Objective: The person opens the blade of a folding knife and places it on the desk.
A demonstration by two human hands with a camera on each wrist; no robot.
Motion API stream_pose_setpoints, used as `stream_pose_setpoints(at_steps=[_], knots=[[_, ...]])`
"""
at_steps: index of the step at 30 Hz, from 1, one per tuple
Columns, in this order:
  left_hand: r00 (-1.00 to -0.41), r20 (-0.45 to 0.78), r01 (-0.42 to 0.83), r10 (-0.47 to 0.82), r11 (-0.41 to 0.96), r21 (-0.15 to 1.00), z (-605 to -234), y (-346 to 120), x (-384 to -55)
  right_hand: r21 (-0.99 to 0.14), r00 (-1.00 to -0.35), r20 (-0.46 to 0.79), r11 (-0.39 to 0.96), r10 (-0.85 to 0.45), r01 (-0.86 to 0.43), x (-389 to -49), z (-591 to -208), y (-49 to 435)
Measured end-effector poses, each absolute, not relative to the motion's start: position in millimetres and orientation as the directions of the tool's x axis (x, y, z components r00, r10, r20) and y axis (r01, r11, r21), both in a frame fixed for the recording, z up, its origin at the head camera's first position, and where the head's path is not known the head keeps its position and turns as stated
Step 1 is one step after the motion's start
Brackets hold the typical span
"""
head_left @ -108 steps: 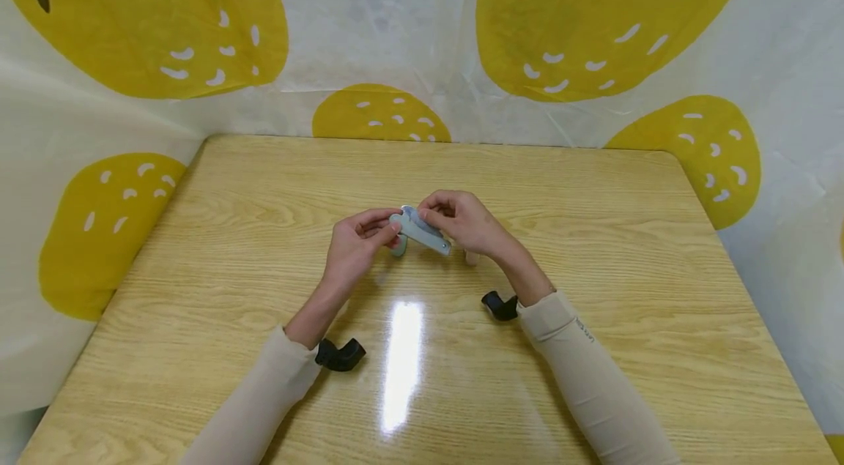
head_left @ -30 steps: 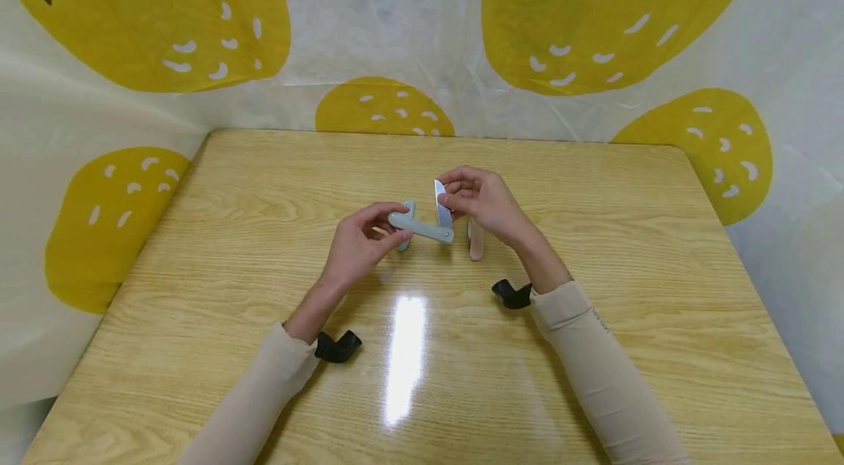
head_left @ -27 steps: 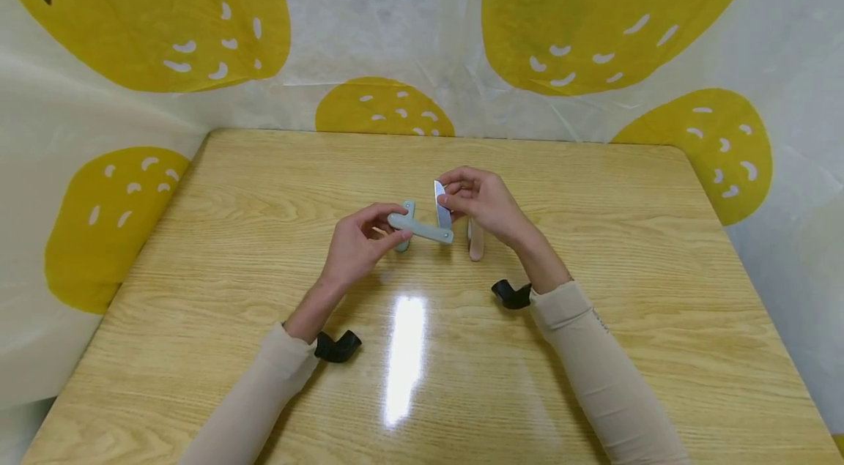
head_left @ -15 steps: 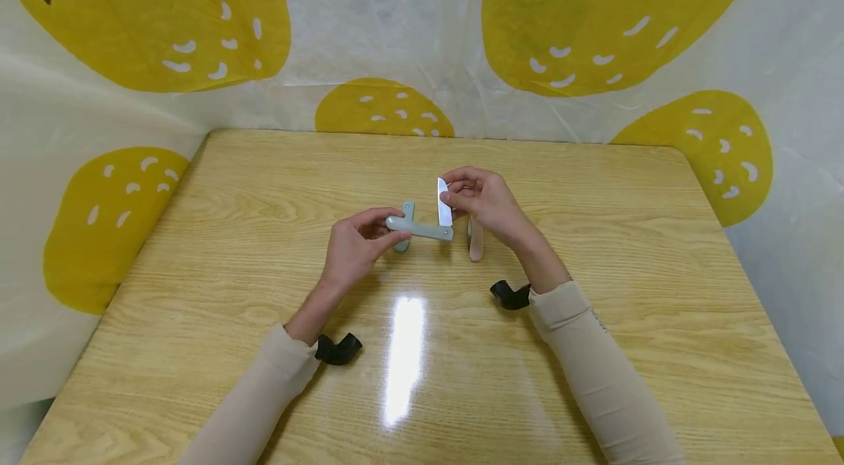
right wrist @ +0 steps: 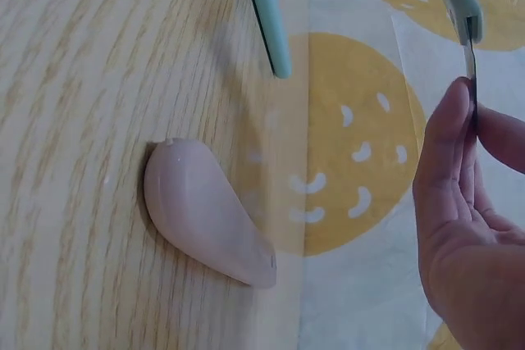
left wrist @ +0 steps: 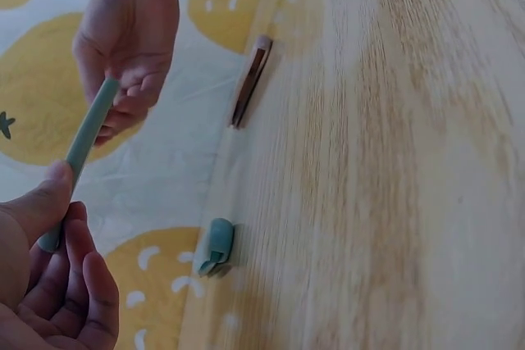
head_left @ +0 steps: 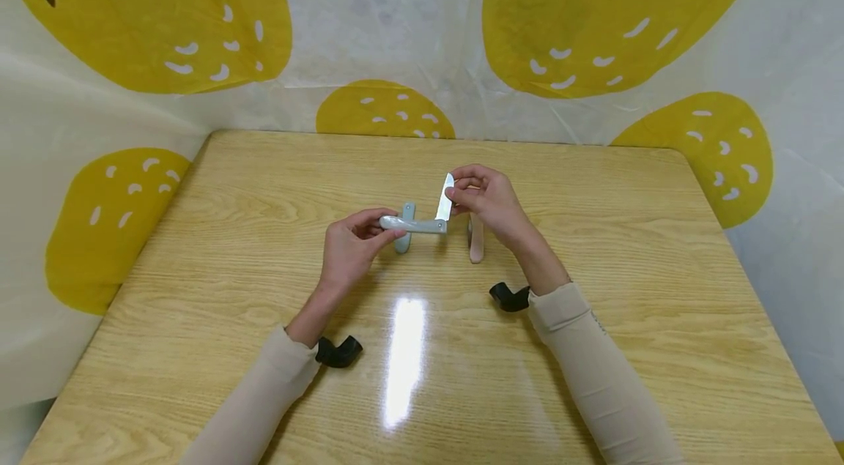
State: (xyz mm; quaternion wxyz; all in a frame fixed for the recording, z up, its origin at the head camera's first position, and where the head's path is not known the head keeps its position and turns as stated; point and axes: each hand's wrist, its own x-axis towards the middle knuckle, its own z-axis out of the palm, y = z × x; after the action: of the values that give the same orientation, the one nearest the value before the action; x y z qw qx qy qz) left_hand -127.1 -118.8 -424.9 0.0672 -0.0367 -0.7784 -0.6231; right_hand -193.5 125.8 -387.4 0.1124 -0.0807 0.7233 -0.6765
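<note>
My left hand (head_left: 349, 249) pinches the butt end of a pale green folding knife (head_left: 422, 226) between thumb and fingers, its handle roughly level above the table. The silvery blade (head_left: 445, 205) is swung out a little past a right angle from the handle. My right hand (head_left: 493, 205) grips that blade near its tip; in the right wrist view, thumb and fingertips close on its flat sides. Below the held handle lies a second green folding knife (head_left: 404, 241), folded. A pink folding knife (right wrist: 205, 211) rests folded on the table, by the right hand.
The wood-grain table (head_left: 593, 231) has a glossy light reflection toward its front. A white sheet with yellow fruit shapes (head_left: 385, 110) hangs behind it and at both sides. Black curved pieces (head_left: 339, 352) sit at both wrists.
The blade, earlier lying close along the handle, now stands swung out, drawn by my right hand. Over the last second the handle has levelled and shifted left, and the blade has opened further.
</note>
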Motion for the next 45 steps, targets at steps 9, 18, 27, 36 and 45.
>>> stream_pose_setpoints(at_steps=[9, 18, 27, 36, 45], knots=[[-0.983, 0.158, 0.136, -0.097, 0.207, 0.969, -427.8, -119.9, -127.5, -0.999, -0.973, -0.037, 0.037, -0.229, 0.029, -193.1, -390.9, 127.0], [-0.976, 0.149, 0.119, -0.161, 0.182, 0.976, -430.3, -119.0, -128.0, -0.997, -0.986, -0.07, 0.026, -0.152, 0.067, -195.1, -395.5, 123.3], [-0.967, 0.15, 0.118, -0.208, 0.159, 0.98, -430.3, -113.8, -126.8, -0.995, -0.993, -0.102, 0.0, -0.059, 0.102, -195.2, -396.9, 119.4], [-0.959, 0.142, 0.109, -0.243, 0.145, 0.983, -430.6, -113.0, -126.8, -0.993, -0.994, -0.105, -0.045, -0.019, 0.106, -195.3, -399.7, 116.7], [-0.952, 0.128, 0.092, -0.279, 0.137, 0.986, -432.6, -114.0, -126.1, -0.984, -0.994, -0.112, -0.138, -0.015, 0.113, -195.0, -402.6, 112.9]])
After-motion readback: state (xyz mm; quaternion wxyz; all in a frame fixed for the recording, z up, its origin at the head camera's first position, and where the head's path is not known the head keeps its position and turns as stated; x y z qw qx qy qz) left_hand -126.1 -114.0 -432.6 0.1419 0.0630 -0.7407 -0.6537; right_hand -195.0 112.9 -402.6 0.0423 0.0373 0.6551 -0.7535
